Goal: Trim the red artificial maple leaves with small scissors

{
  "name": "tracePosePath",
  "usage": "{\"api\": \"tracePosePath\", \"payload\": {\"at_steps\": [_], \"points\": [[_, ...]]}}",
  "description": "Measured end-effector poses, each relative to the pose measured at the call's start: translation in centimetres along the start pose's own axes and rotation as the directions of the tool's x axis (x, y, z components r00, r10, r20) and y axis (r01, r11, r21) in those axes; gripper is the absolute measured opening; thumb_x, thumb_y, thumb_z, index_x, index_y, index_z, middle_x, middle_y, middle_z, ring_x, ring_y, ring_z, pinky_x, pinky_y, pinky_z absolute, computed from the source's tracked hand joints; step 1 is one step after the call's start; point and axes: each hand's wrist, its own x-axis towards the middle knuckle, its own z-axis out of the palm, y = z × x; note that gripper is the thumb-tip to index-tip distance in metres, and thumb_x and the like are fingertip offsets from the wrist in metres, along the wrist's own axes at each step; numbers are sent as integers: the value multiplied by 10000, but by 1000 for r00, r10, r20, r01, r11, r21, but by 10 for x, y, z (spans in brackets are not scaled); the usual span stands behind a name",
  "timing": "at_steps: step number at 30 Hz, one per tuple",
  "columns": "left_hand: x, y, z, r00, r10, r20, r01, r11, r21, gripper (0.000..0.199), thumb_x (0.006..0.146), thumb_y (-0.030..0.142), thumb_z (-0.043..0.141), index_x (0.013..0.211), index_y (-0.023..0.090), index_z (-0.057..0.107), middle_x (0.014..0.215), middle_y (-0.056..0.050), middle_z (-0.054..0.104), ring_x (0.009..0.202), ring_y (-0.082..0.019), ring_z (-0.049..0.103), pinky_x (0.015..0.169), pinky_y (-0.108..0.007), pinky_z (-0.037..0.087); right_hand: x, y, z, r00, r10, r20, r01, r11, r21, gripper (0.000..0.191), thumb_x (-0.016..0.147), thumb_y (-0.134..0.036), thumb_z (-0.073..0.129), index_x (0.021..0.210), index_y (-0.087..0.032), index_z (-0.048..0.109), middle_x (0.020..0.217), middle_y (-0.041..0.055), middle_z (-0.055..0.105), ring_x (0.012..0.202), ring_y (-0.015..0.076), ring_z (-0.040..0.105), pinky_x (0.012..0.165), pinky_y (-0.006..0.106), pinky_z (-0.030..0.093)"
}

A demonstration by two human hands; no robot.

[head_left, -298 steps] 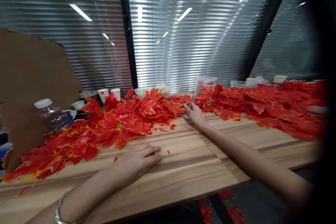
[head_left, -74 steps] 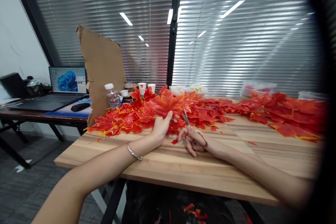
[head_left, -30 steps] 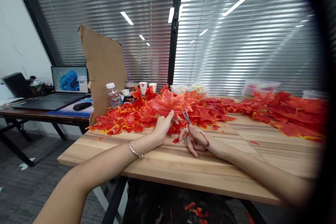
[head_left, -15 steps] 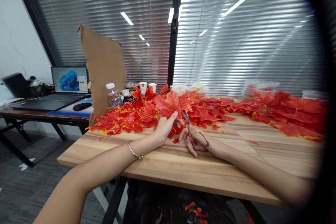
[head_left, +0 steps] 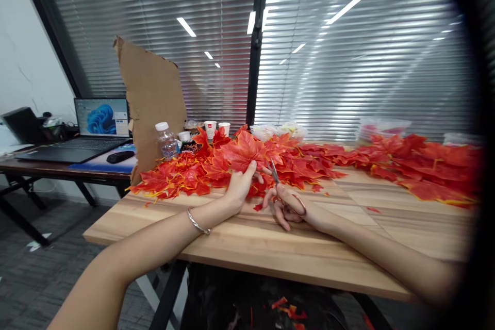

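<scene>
My left hand [head_left: 240, 185] pinches a red artificial maple leaf [head_left: 243, 150] between thumb and fingers, the leaf standing up above the hand. Close on its right, my right hand [head_left: 284, 207] is closed round a pair of scissors [head_left: 275, 171] with coppery handles. The blades point up and slightly left, near the left fingertips; whether they touch the leaf I cannot tell. Behind both hands spreads a heap of red leaves [head_left: 185, 178] with yellow edges. A small red scrap [head_left: 258, 207] lies on the wooden table [head_left: 247, 242] between the hands.
More red leaves [head_left: 433, 165] are piled at the right. A plastic bottle [head_left: 166, 140], paper cups [head_left: 210, 129] and an upright cardboard sheet [head_left: 154, 87] stand at the back left. A laptop [head_left: 102, 118] and mouse [head_left: 120, 157] sit on another table. Red scraps [head_left: 288, 309] lie on my lap.
My left hand has shifted slightly left with the maple leaf, which has turned a little. The right hand with the scissors has hardly moved.
</scene>
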Motion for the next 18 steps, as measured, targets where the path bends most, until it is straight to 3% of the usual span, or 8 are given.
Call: {"api": "tracePosePath", "payload": {"at_steps": [7,18], "points": [[-2,-1,-1,998,63,-8,-63,997,-47,444,795,500,464,650,130,662,583,-50,600,592,-143,540,669,-270,421,3,8,-2,1000,-4,-9,4,1000,-9,571,905,-536,140,984,-123,527,430,-12,518,327,75,213,335,196,162],[-2,-1,1,999,35,-6,-35,999,-21,398,780,453,502,586,130,631,549,-39,589,554,-140,535,671,-280,430,-6,-14,5,1000,-27,0,27,998,-64,519,911,-518,179,989,-130,515,447,-23,491,368,80,239,379,200,209]]}}
